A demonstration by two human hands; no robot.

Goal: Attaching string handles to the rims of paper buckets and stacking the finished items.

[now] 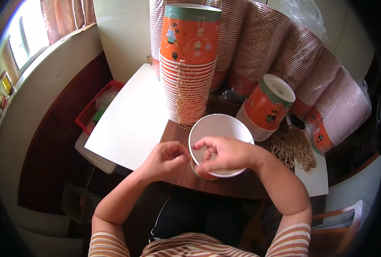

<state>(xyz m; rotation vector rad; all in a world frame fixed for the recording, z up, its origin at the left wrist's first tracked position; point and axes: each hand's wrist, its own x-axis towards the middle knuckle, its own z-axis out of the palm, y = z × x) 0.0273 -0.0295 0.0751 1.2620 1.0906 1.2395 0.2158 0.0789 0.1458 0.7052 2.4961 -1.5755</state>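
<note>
A white-lined paper bucket stands on the brown table in front of me, its mouth toward me and part of its orange outside showing below. My left hand is beside its left rim, fingers curled and thumb pressed to them; what is pinched, if anything, is too small to make out. Over the bucket's mouth reaches my right hand, slightly blurred, thumb and forefinger apart and the other fingers bent. Behind it rises a tall stack of orange and green paper buckets, with cream cord loops hanging down its side.
A shorter bucket stack stands upside down at right, beside a pile of cream cords. Plastic-wrapped bucket stacks line the back. White board covers the table's left. A red basket sits beyond it.
</note>
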